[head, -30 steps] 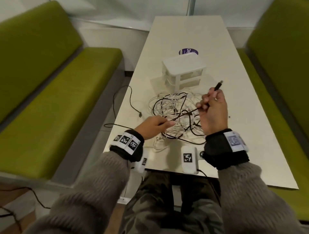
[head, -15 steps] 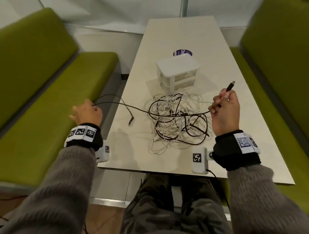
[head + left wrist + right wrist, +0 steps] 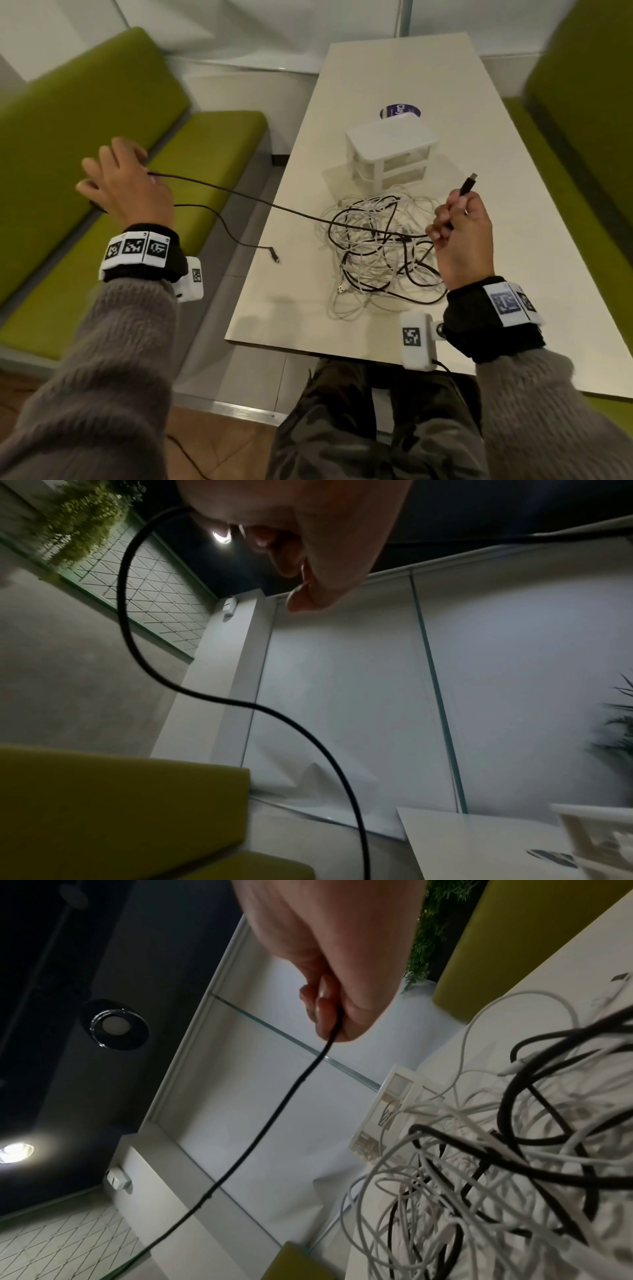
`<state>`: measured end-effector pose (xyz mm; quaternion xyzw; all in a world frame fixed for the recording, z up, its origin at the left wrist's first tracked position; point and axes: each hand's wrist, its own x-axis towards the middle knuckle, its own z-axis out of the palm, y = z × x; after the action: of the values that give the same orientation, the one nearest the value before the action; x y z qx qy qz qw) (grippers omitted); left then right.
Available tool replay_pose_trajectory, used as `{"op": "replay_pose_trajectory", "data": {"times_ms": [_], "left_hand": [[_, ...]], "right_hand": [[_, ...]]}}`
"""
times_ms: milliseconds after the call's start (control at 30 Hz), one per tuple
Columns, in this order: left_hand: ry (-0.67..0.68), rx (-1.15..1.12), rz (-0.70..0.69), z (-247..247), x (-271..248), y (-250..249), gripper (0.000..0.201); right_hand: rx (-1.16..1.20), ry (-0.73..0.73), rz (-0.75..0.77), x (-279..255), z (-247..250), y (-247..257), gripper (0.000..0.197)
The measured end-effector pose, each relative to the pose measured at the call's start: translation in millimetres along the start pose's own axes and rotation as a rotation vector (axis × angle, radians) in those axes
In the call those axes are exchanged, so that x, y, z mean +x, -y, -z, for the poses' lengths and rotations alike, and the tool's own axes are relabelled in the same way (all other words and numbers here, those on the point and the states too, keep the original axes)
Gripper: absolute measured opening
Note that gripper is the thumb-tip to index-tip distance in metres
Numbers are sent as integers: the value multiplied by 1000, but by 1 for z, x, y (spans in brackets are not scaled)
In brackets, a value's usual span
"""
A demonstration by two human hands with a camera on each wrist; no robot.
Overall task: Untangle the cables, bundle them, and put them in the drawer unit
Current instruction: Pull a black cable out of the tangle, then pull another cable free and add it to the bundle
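While both hands stretch a black cable (image 3: 246, 197), drawer unit (image 3: 390, 150) shut.

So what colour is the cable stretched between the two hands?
Black: the thin black cable shows best in the head view.

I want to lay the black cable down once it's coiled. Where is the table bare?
Bare table lies beyond the drawer unit and purple sticker, along the right edge past the right hand, and at the near left corner by the loose black plug. The tangle crowds the middle.
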<state>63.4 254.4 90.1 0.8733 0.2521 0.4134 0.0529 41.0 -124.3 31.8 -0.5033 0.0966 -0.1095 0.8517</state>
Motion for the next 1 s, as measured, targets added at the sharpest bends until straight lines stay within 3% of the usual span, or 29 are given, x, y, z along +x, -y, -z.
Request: {"op": "replay_pose_trajectory", "data": {"times_ms": [133,233,300,433,533,667,767,833,933,1000], "left_hand": [[-60,-31,-41,11,18,-1,35],[44,-37,-103,2,5,-6,30],[248,-29,-163,-18,-16,-8,25],[962,-8,-273,-61,-73,-5,26],[1223,-24,-254,-76,-103,-5,24],[1243,-93,-246,-76,-110,-16,16],[1245,-175,-344,-72,-112,-37,37],[1235,-292,-430,-66,-118,-63,40],[1186,-479,-576,-49,-134,-110,24],[1134,-569,-591,-38,-146,-140,16]], "right_hand": [[3,34,7,-2,-7,-2,30],[-5,25,3,-1,-6,-4,30],[-8,13,3,-1,0,-5,31],[-9,2,-9,-1,6,-6,31],[-11,6,-7,0,8,-4,31],[19,-19,-13,1,10,-2,32],[57,-74,-22,1,10,-1,31],[65,-104,-18,0,8,-1,31],[59,-143,-12,-2,5,-4,31],[25,-150,-6,-4,5,-5,31]]}}
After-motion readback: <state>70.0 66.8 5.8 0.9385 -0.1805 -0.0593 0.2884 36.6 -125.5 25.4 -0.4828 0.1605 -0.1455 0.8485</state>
